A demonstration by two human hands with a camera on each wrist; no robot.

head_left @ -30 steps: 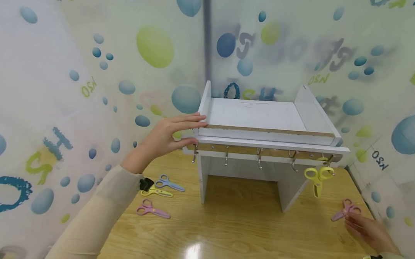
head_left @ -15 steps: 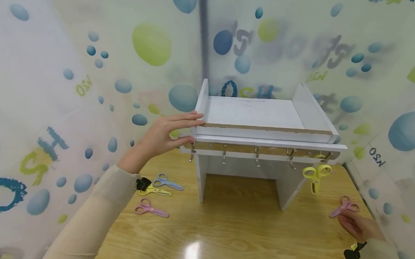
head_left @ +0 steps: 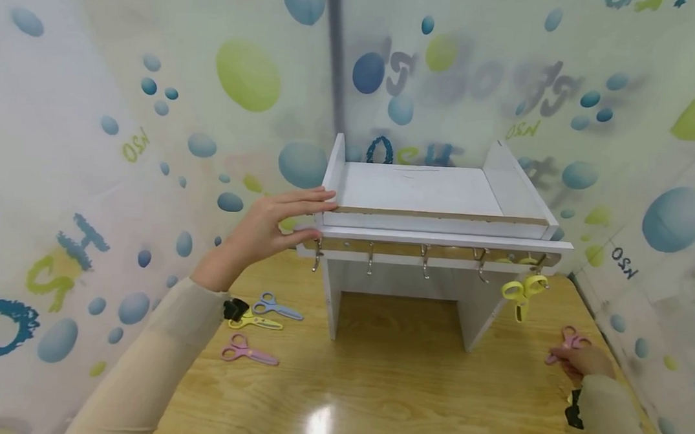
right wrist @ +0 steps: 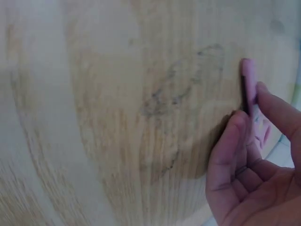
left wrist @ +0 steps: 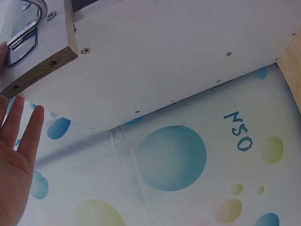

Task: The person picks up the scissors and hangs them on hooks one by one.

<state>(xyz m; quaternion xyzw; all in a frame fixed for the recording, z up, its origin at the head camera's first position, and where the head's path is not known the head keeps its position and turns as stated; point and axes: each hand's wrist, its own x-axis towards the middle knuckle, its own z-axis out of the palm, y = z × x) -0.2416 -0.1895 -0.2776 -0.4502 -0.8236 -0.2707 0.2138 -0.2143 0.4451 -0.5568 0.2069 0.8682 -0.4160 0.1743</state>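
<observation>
A white shelf rack [head_left: 418, 189] stands on the table, with metal hooks [head_left: 425, 262] along its front rail. My left hand [head_left: 266, 223] holds the rack's left front corner, thumb at the front of the rail; fingers [left wrist: 33, 129] reach past its end in the left wrist view. Over at the far right, my right hand [head_left: 588, 360] pinches pink scissors [head_left: 570, 338] low over the table. Thumb and fingers grip the pink blade part [right wrist: 249, 77] in the right wrist view. Yellow scissors [head_left: 521, 294] hang from the rightmost hook.
Left of the rack, blue scissors [head_left: 278, 306], yellow scissors [head_left: 258, 320] and pink scissors [head_left: 248, 352] lie on the wooden table [head_left: 409, 394]. Patterned sheets [head_left: 151, 189] with blue and green dots enclose the table at the back and sides.
My right hand has turned and shifted slightly left and up, gripping the pink scissors, which it covers more now. The left hand keeps its place on the rack. The whole view drifts a little.
</observation>
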